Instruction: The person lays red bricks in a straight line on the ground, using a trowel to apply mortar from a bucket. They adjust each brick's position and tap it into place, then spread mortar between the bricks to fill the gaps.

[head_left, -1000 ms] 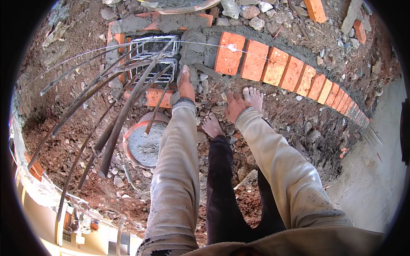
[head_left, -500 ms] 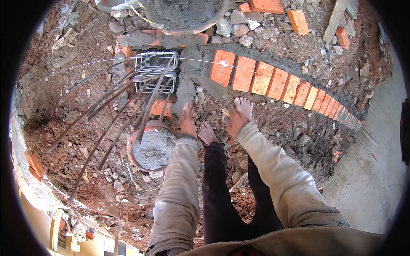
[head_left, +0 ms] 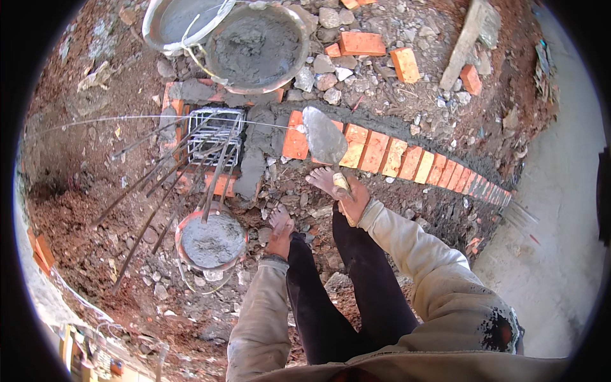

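Observation:
My right hand (head_left: 352, 201) grips the wooden handle of a mortar-smeared trowel (head_left: 324, 137), its blade over the brick row (head_left: 375, 149). My left hand (head_left: 279, 239) hangs near my foot with loosely bent fingers, holding nothing, just right of a small bucket of grey mortar (head_left: 213, 242). My bare feet stand in the rubble below the row. Left of the row, a square brick footing (head_left: 223, 186) with wet mortar (head_left: 258, 140) surrounds a steel rebar cage (head_left: 213, 134); long bars (head_left: 159, 213) lean out of it toward the lower left. A string runs across both.
A large basin of mortar (head_left: 254, 48) and a second basin (head_left: 184, 19) lie beyond the footing. Loose bricks (head_left: 361, 43), stones (head_left: 329, 81) and a grey plank (head_left: 461, 48) are at the top right. A grey concrete strip (head_left: 550, 210) runs along the right.
My right hand has lifted the trowel and its blade now shows broad over the bricks. My left hand has drawn back from the footing. The view shifted, with the scene ahead sitting lower.

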`<state>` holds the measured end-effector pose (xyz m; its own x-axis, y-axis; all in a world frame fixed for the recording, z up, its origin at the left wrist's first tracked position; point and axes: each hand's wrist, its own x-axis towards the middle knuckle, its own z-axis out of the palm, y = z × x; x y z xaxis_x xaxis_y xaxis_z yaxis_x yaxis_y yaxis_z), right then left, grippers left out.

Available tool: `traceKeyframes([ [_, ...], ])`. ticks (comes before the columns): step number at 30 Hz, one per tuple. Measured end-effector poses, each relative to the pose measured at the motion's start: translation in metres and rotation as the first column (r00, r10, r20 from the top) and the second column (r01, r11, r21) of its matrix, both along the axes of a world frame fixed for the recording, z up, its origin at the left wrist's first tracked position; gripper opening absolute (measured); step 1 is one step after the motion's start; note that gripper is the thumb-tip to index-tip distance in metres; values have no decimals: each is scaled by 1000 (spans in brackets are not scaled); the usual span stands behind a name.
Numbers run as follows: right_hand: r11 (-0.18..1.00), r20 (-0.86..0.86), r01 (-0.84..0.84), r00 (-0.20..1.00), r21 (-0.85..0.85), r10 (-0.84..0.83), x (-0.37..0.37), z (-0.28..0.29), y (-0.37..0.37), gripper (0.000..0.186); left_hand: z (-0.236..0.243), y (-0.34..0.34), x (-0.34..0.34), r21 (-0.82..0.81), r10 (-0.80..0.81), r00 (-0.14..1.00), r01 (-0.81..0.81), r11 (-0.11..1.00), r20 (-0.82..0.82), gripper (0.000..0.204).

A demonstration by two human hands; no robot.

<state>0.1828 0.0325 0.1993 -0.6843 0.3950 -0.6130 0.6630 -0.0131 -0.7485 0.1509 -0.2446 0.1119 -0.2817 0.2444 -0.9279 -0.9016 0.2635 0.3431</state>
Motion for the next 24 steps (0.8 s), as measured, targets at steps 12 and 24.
traceKeyframes([
  [12, 33, 636, -720, 634, 694, 440, -335, -29, 154, 27, 49, 26, 57, -204, 358, 929, -369, 907, -91, 49],
  [24, 123, 656, -885, 420, 449, 627, -364, -32, 103, 35, 81, -13, 80, -247, 593, 773, -634, 733, -225, 46],
])
